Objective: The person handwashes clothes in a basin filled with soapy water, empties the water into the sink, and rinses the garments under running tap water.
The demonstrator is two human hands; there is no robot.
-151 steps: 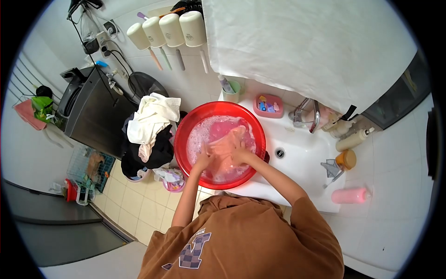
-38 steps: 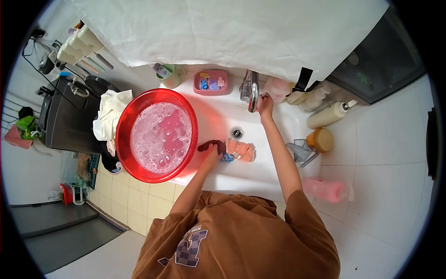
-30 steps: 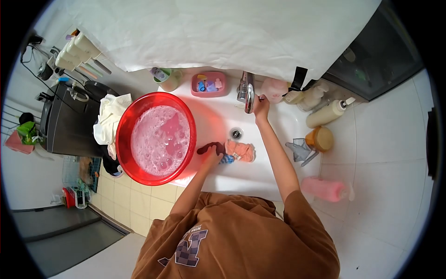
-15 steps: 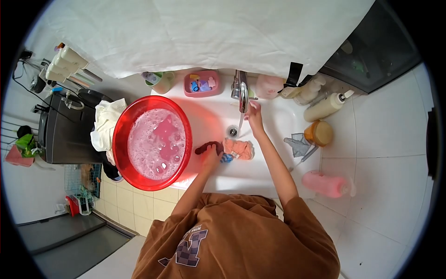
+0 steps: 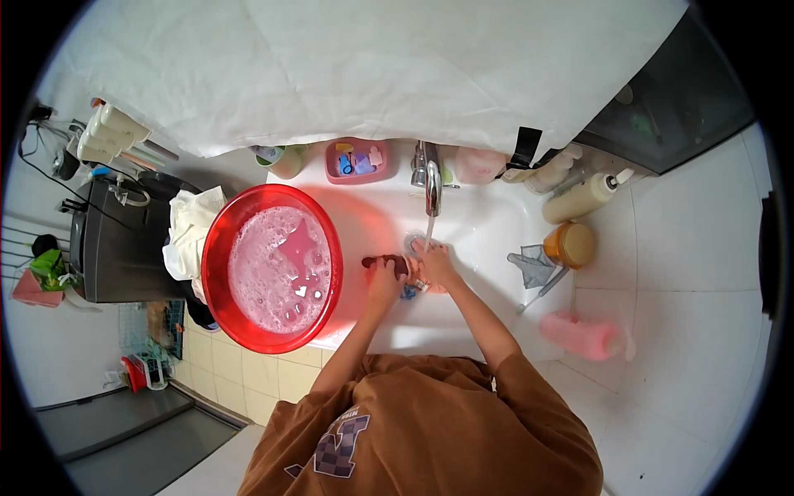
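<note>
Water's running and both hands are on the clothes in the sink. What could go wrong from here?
The small garments bunch under both hands right beside the drain, so they might block it while the tap runs. The red basin of suds overhangs the sink edge; a nudge from the left hand could tip it.

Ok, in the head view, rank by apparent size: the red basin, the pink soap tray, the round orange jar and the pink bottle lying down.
1. red basin
2. pink bottle
3. pink soap tray and orange jar look too alike to rank; fisheye distortion adds doubt.
</note>
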